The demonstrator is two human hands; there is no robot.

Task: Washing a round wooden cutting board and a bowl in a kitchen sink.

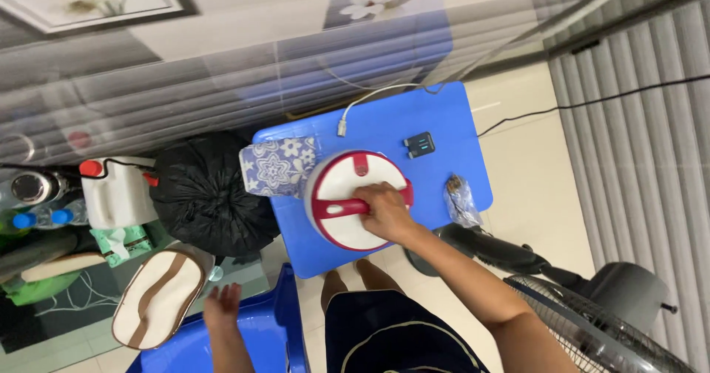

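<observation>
Down by our knees, our left hand (222, 303) hangs loose, fingers spread, over the blue chair (222, 343). Our right hand (384, 212) is clenched around the red handle (347, 209) of the white round container (355, 199), which sits on the blue table (444, 114) beside a floral box (277, 166).

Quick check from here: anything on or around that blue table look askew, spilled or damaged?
Nothing looks spilled or broken. The round white and red container sits close to the blue table's near edge, under the right hand. A loose white cable trails off the far edge. The left hand is empty.
</observation>
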